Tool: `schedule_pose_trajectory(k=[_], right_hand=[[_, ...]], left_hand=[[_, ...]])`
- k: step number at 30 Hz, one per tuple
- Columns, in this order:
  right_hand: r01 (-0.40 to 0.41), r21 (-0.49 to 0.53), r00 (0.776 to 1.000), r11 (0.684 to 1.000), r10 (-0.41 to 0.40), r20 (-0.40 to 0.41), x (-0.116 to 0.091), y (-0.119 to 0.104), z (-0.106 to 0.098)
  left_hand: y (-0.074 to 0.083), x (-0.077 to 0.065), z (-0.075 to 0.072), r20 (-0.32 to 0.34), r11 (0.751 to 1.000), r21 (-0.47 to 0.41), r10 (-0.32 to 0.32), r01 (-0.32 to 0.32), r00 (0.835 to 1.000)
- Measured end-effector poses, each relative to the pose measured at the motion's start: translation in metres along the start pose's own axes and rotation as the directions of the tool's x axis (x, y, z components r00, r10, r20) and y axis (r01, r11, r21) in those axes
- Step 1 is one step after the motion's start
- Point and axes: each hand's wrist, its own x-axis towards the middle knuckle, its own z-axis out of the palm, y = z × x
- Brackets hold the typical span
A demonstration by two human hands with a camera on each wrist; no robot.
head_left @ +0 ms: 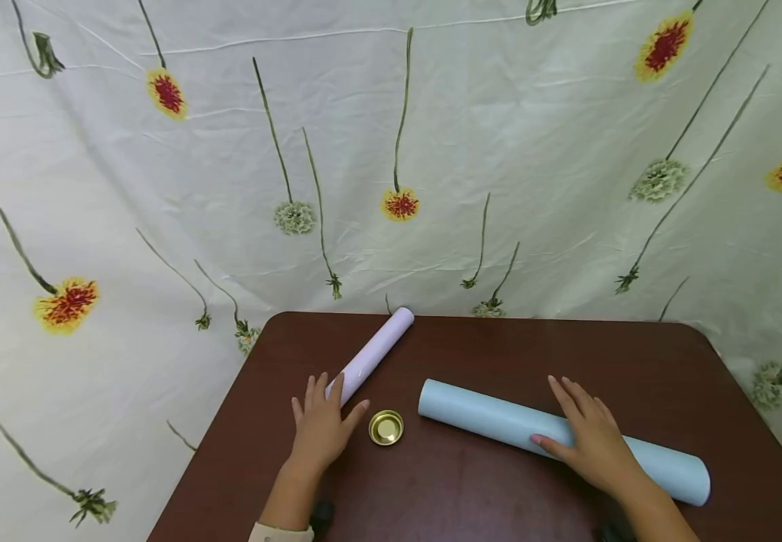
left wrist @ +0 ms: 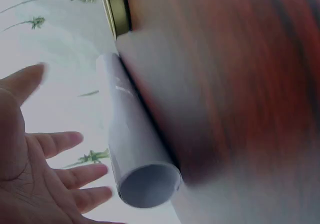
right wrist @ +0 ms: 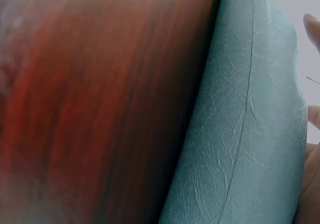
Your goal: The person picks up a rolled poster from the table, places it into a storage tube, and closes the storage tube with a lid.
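Note:
A lilac paper roll point(head_left: 373, 352) lies slanted on the dark brown table point(head_left: 472, 346), its near end by my left hand point(head_left: 323, 423). That hand is flat with straight, spread fingers; the left wrist view shows the roll point(left wrist: 132, 144) close beside the open palm point(left wrist: 30, 169). A longer light blue roll point(head_left: 492, 421) lies across the table's right half. My right hand point(head_left: 590, 436) rests flat on top of it with straight fingers. In the right wrist view the blue roll point(right wrist: 240, 134) fills the right side. A small gold tin lid point(head_left: 386, 427) sits between the hands.
A white cloth with printed flowers point(head_left: 397, 150) hangs behind and around the table. The table's rounded far corners and left edge point(head_left: 228, 406) are in view. Bare wood lies near the front centre.

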Motion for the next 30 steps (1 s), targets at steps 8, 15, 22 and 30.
schedule_pose_trajectory(k=[8, 15, 22, 30], right_hand=[[0.043, -0.130, 0.998, 0.991, -0.037, 0.047, -0.001, -0.001, 0.003], [0.031, -0.151, 0.996, 0.988, -0.017, 0.092, 0.000, -0.002, 0.003], [0.017, -0.145, 0.992, 0.989, 0.001, 0.123, 0.003, 0.000, 0.003], [0.018, -0.154, 0.993, 0.988, 0.000, 0.120, 0.004, 0.001, 0.002]], left_hand=[[-0.009, 0.000, -0.004, -0.006, 0.999, -0.015, -0.049, 0.049, 0.999], [-0.019, 0.001, -0.002, 0.043, 0.997, -0.019, -0.070, 0.071, 0.997], [-0.026, 0.004, -0.004, 0.073, 0.998, 0.006, -0.056, 0.056, 0.996], [-0.030, 0.010, -0.007, 0.086, 0.999, 0.023, -0.048, 0.046, 0.995]])
